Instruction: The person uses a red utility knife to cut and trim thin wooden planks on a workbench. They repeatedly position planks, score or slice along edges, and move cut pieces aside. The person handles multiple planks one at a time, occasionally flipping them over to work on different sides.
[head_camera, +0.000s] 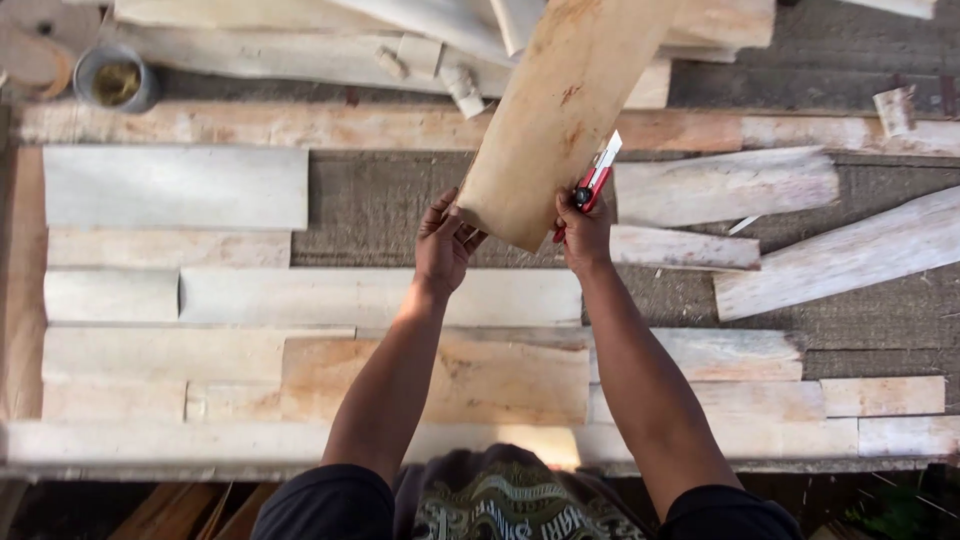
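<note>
Head view, looking straight down. Both arms stretched forward over the desk (400, 200), which is covered in flat pale sheets.

Left hand (445, 245): clamped on the lower left corner of a long tan sheet (560, 110), thumb on the top face, fingers curled under the edge. Sheet is lifted clear of the desk, tilted, near end down at the hands, far end running up and right out of frame. Some reddish-brown stains on its face.

Right hand (583, 235): closed around a red utility knife (597, 178), which sits right against the sheet's right edge near the lower corner. Blade end points up and away from the person. Can't tell whether the blade is touching the sheet or only beside it. The same hand also seems to steady the sheet's lower right edge.

Relative to the held sheet:
- Below and left: rows of pale sheets (175, 187) laid flat side by side, whitish to light orange.
- Directly below, nearest the person: a wider orange-toned piece (470, 380).
- Right: several narrower ragged strips (725, 185) lying loose at angles on the grey mat surface.
- Far upper left: small round tin (115, 80) with something yellowish inside.
- Behind it: more stacked sheets and a couple of short offcuts (460, 88).
</note>
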